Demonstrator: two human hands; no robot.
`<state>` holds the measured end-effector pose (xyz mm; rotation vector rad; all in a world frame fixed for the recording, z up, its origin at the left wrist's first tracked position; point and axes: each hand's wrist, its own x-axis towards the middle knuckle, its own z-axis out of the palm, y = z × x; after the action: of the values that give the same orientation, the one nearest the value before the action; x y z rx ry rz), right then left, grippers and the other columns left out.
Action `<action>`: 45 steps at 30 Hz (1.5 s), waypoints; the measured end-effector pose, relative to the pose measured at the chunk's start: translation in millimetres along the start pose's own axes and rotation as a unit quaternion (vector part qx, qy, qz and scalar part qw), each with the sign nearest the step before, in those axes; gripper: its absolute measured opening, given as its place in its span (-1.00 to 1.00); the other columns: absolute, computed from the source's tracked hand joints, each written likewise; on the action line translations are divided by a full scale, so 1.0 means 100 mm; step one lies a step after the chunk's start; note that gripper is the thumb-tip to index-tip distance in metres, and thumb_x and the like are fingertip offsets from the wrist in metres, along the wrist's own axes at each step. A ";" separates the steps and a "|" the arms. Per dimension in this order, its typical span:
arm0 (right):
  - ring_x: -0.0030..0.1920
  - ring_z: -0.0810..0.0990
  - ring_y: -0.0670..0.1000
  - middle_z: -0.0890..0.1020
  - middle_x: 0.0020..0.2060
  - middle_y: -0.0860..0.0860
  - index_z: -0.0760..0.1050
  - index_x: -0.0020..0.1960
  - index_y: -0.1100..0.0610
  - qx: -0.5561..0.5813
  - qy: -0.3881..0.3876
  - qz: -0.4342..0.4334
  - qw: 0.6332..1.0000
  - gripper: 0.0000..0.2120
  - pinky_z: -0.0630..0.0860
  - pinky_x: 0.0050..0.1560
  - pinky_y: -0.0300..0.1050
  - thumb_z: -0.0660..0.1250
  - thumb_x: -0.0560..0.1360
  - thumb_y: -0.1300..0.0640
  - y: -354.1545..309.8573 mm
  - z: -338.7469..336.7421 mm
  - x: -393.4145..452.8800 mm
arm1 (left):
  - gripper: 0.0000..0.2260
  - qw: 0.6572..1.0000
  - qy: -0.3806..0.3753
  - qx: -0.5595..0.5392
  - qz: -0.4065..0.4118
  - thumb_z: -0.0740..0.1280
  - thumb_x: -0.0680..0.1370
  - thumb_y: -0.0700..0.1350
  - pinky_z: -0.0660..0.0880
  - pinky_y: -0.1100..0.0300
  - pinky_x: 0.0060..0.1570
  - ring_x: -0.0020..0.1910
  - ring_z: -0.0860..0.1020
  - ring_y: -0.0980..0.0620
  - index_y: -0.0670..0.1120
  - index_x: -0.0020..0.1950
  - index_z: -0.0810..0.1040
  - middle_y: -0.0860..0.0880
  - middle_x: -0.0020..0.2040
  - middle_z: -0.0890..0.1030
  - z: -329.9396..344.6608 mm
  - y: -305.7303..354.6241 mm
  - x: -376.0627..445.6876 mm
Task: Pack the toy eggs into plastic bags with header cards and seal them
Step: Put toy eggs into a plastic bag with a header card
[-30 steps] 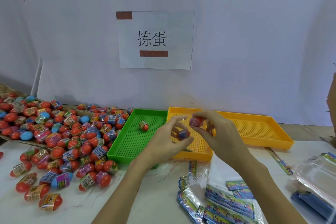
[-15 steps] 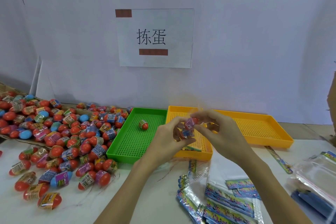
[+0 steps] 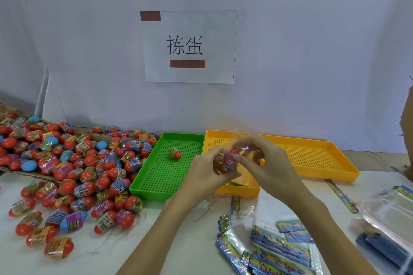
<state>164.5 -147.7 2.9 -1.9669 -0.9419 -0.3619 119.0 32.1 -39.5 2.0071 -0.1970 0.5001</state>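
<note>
Red and wrapped in a printed band, one toy egg [image 3: 229, 159] is pinched between the curled fingers of the left hand [image 3: 206, 176] and the right hand [image 3: 266, 163], which have been drawn closer together than a second ago, with crinkled clear plastic bag [image 3: 240, 138] film now worked over the egg's top, so bagging is judged under way and sealing not yet done. Open room is left above the orange tray [image 3: 312, 158] and green tray [image 3: 165, 169], whose raised rims lie just beneath, while the egg pile [image 3: 67, 163] crowds the left of the counter [image 3: 178, 230] and header-card bags [image 3: 279, 245] lie near right.
</note>
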 end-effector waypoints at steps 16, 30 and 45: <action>-0.02 0.47 -0.26 0.61 0.00 -0.24 0.62 0.13 -0.02 -0.083 -0.040 -0.021 0.995 -0.86 0.32 -0.02 -0.40 0.45 0.58 0.13 -0.01 -0.03 -0.01 | -0.76 1.000 0.017 0.002 -0.010 0.61 0.46 0.02 0.43 0.33 -0.23 -0.29 0.51 0.22 0.08 0.03 0.63 0.20 -0.24 0.61 0.01 0.08 -0.01; 0.12 0.48 -0.12 0.57 0.13 -0.15 0.59 0.27 0.02 -0.077 0.037 -0.080 0.993 -0.70 0.43 0.14 -0.28 0.38 0.60 0.29 -0.10 0.01 -0.02 | -0.91 0.997 0.030 -0.049 -0.056 0.48 0.59 0.00 0.53 0.29 -0.17 -0.23 0.63 0.10 0.05 0.05 0.63 0.01 -0.18 0.69 0.04 0.18 -0.01; -0.16 0.76 0.00 0.74 -0.06 0.12 0.64 0.06 0.06 0.205 0.023 0.270 0.941 -0.88 0.70 -0.14 -0.14 0.49 0.54 0.20 0.07 0.20 -0.07 | -0.66 0.938 0.040 -0.295 -0.176 0.17 0.72 0.08 0.66 0.12 0.00 -0.07 0.72 -0.04 -0.10 0.22 0.64 -0.09 0.00 0.76 -0.08 0.19 0.06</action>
<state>162.8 -137.0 -16.4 -1.7268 -0.3742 0.1000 116.0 30.9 -18.6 1.3873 0.0635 0.2494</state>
